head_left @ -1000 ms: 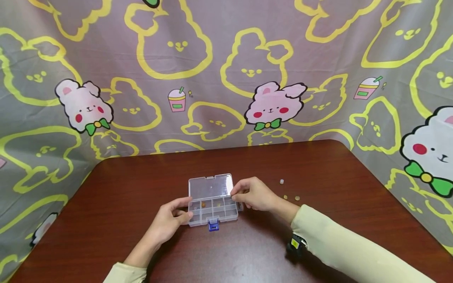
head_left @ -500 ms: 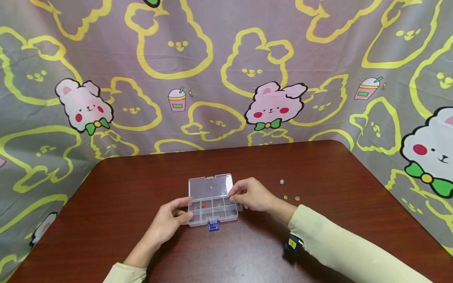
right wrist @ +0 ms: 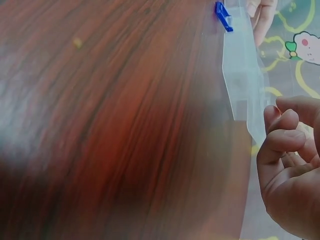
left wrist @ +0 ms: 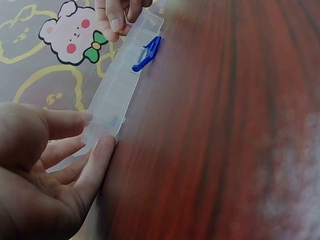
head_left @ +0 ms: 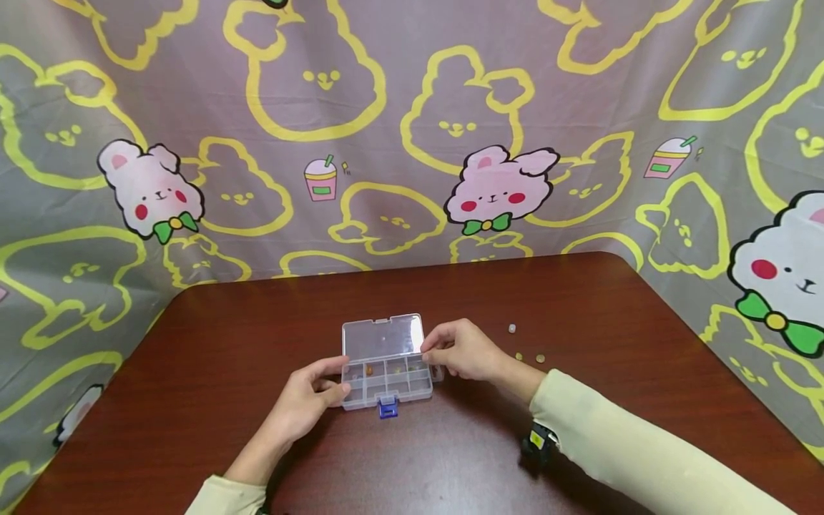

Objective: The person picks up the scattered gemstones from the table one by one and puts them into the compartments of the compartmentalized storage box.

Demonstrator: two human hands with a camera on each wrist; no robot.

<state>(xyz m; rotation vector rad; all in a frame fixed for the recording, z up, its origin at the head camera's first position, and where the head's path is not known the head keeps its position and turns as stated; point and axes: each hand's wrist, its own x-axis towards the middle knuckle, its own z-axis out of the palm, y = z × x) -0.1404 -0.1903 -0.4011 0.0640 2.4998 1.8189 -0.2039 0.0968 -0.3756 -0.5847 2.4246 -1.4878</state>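
Here sits the clear plastic box with small compartments [head_left: 414, 398], its hinged transparent lid [head_left: 383, 340] tipped back, on the glossy reddish-brown wooden table [head_left: 476, 458], right between the two hands. The left hand [head_left: 301, 402] has its left end, thumb at the near corner, fingers farther back. Over at the far right corner comes the right hand [head_left: 466, 350], fingers bent, thumb and index tips close together; whether a bead is between them, I can't tell.

Handling, then: this box looks light and fairly stiff, smooth enough to skid on that polish, so the short end walls are the sensible grip. The thin lid and its hinge look the fragile part; the blue plastic latch [head_left: 388, 408] at the front probably makes a poor handle. Small round beads, like the orange-brown bead [head_left: 370, 370] in a back compartment, would likely roll if the box tips.
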